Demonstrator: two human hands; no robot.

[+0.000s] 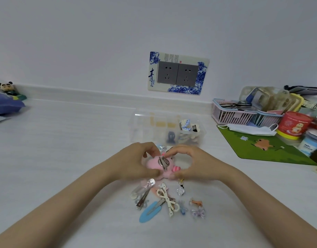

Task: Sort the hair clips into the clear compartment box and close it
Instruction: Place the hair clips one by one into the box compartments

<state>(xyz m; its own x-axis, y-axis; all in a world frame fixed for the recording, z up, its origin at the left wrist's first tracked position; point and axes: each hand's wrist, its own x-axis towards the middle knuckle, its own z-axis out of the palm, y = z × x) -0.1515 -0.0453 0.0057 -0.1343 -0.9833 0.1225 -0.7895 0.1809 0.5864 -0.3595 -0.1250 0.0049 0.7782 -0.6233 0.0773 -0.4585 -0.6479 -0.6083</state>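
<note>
A pink plush hair clip (155, 164) with its metal clasp facing up is held between both hands above the white table. My left hand (136, 161) grips its left side and my right hand (191, 162) pinches its right side. Just behind them stands the clear compartment box (136, 126), lid open, with several clips in its right-hand compartments. In front of the hands lies a loose pile of clips: a blue teardrop clip (149, 213), a white dotted bow clip (165, 198), a silver clip (144, 193), a clear flower clip (199, 213).
A green mat (265, 149) with a white face mask (250, 129) lies at the right, behind it pink baskets (231, 113), a red tub (294, 125) and other clutter. A blue pouch (5, 104) sits far left. A wall socket panel (177, 73) is behind the box.
</note>
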